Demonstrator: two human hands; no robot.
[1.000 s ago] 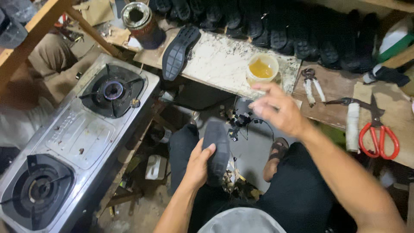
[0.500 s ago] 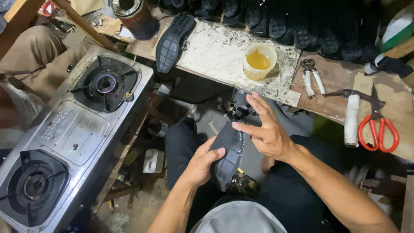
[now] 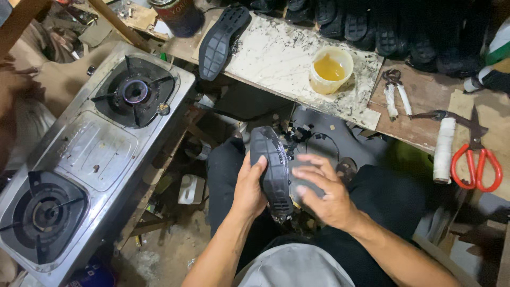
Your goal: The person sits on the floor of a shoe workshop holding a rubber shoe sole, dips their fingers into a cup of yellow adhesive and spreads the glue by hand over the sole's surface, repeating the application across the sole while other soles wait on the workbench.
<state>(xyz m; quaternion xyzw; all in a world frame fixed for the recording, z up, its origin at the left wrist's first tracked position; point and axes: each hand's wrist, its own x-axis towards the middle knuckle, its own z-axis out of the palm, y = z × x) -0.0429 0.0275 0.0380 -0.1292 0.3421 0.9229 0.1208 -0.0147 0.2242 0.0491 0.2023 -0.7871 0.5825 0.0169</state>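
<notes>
The left hand (image 3: 248,187) grips a black shoe sole (image 3: 272,170) along its left edge, fingers curled around the rim and thumb pressed on the near face. The sole is held on edge over the person's lap, near the centre of the scene, tread ridges facing right. The right hand (image 3: 325,192) is spread flat, fingers extended and slightly apart, its fingertips at the right face of the sole; it grasps nothing, and motion blur prevents confirming firm contact.

Step in hand, as judged: working or pressing the sole surface by hand while the other hand steadies it.

The next move appears to call for a constant left-hand grip so that the sole does not twist, and even pressure from the right palm along the ridged face.

Surroundings: a second black sole (image 3: 222,41) lies on the speckled workbench (image 3: 276,58) at far centre. A yellow cup of amber liquid (image 3: 330,70) stands to its right. Red-handled scissors (image 3: 476,159) lie at far right. A two-burner gas stove (image 3: 95,154) occupies the left.
</notes>
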